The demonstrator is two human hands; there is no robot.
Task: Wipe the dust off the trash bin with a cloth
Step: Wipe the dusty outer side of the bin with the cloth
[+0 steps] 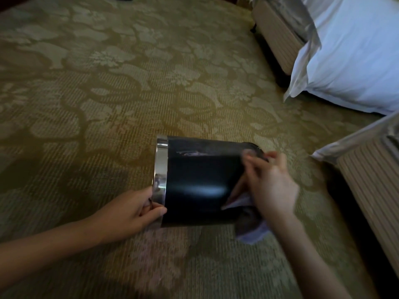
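A: Why is the trash bin (200, 182) tipped on its side like that?

B: My guess is it brings the black wall and the base up within reach. It's held above the carpet (108, 93), chrome rim (160, 169) pointing left, bottom end pointing right towards the bed (356, 61). Whether any part touches the floor, I can't say

A: And the left hand (131, 214)?

B: It steadies the bin. Its fingers (158, 210) are clamped on the chrome rim at the near edge, thumb lying over the outside, some tips seemingly hooked inside the mouth

A: So the right hand (269, 184) does the wiping?

B: It looks so. It presses a pale cloth (252, 231) against the base end, fingers closed down on the fabric. Part of the cloth hangs below the bin

A: Anything you can't make out?

B: Plenty. The right hand is blurred, so the exact finger positions are unclear. The bin's bottom is mostly covered by hand and cloth, its inside faces away, and a greyish smear near the upper wall may be dust or glare
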